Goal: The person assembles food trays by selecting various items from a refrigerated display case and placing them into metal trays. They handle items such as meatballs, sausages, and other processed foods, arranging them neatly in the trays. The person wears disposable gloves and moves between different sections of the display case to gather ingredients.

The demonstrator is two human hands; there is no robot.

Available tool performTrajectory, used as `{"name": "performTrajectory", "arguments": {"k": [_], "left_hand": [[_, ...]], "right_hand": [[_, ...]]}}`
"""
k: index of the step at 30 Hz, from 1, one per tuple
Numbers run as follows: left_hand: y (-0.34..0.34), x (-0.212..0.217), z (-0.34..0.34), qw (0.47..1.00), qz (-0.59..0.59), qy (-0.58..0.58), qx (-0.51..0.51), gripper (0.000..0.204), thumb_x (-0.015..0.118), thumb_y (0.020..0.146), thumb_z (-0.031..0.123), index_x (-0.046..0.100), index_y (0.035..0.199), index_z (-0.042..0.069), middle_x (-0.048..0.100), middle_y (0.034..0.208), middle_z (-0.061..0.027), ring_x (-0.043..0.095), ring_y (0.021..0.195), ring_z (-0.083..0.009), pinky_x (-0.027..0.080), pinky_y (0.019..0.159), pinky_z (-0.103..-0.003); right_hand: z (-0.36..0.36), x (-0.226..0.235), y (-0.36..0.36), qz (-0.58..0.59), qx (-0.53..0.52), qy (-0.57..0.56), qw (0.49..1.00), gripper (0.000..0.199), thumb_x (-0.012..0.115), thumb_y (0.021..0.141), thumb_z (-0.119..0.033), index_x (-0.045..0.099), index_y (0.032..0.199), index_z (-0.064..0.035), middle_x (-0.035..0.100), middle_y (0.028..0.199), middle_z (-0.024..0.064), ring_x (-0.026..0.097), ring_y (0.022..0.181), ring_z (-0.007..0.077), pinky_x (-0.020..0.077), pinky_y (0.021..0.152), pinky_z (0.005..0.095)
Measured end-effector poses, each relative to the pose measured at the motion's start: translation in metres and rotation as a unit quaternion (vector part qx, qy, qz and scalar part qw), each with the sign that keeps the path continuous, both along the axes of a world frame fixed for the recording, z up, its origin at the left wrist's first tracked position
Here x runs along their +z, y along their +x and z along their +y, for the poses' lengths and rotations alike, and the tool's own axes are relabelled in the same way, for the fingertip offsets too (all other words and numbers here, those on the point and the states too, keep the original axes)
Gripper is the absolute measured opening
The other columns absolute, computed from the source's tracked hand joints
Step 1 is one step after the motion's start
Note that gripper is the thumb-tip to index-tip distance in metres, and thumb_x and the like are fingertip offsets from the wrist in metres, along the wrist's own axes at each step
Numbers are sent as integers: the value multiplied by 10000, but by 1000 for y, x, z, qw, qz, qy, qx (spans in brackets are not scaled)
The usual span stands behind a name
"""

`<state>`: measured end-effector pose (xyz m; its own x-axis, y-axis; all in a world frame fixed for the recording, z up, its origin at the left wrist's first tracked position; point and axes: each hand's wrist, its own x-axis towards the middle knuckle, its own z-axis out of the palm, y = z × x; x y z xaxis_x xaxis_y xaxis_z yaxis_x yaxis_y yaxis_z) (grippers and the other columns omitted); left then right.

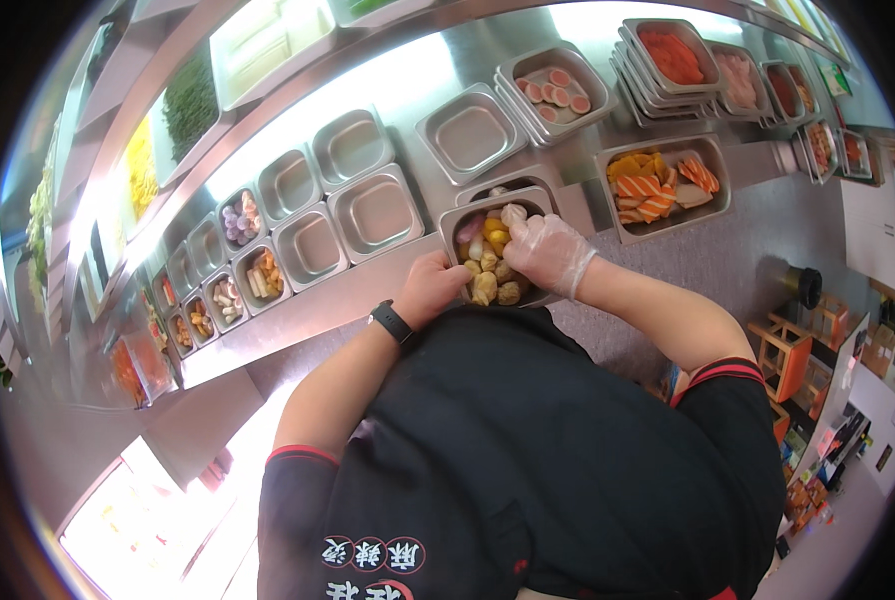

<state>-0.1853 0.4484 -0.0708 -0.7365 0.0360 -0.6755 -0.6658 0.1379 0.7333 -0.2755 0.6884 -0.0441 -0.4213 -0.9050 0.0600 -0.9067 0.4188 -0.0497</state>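
Note:
A steel food pan [451, 222] of assorted balls [487, 250], yellow, whitish, pinkish and tan-brown, is close in front of me at the counter edge. My bare left hand [437, 287] is closed on the pan's left side, its thumb over the rim. A clear plastic glove covers my right hand [549, 252], which reaches into the pan from the right. Its fingers are bent together beside a pale ball [512, 214] and yellow pieces; what they pinch is hidden. Behind this pan, part of another steel pan [532, 184] shows.
Bare steel pans [375, 210] and filled ones [264, 275] sit in rows to the left. At right is a pan of orange-and-white striped pieces [657, 195]. Stacked pans [672, 60] stand farther back, beside a pan of round slices [555, 95]. Orange stools [782, 355] are at far right.

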Motion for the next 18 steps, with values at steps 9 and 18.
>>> {"name": "performTrajectory", "arguments": {"k": [9,18], "left_hand": [[12,5,-10,993,-47,67,90,192,639,942,102,714,1081,-7,738,922,-64,693,745,-143,556,636,-291],[26,15,-35,967,-64,162,186,243,608,966,72,673,1187,-4,751,1064,-106,748,863,-201,621,747,-328]], "right_hand": [[-7,15,-22,-205,-2,-252,946,134,722,795,-16,665,910,-54,704,1075,152,697,915,364,580,784,432],[-32,32,-24,-518,-305,-447,663,160,781,884,-6,706,1016,-56,708,1002,7,652,910,110,557,836,293]]}}
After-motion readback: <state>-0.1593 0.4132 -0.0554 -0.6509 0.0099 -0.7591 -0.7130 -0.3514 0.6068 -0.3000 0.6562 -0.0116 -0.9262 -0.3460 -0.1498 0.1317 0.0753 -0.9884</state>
